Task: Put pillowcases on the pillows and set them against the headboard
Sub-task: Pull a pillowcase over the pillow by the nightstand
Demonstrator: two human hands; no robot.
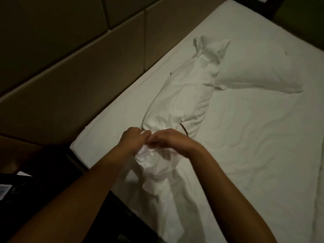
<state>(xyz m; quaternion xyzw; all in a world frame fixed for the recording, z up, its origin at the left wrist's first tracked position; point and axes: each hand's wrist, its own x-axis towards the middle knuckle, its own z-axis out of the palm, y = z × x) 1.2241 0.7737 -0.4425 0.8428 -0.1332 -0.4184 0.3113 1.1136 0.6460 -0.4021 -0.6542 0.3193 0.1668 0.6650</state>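
Note:
A white pillow in a loose white pillowcase (177, 100) lies lengthwise on the bed, its near end bunched under my hands. My left hand (134, 140) and my right hand (172, 140) meet at that near end, both gripping the gathered cloth of the pillowcase opening. A second white pillow (259, 71) lies flat further back to the right, touching the far end of the first. The padded tan headboard (73, 71) runs along the left side of the bed, apart from both pillows.
The white fitted sheet (254, 155) covers the mattress, wrinkled to the right of my arms. A dark bedside unit (35, 181) with papers stands at the lower left by the mattress corner. A dark object sits past the bed's far corner.

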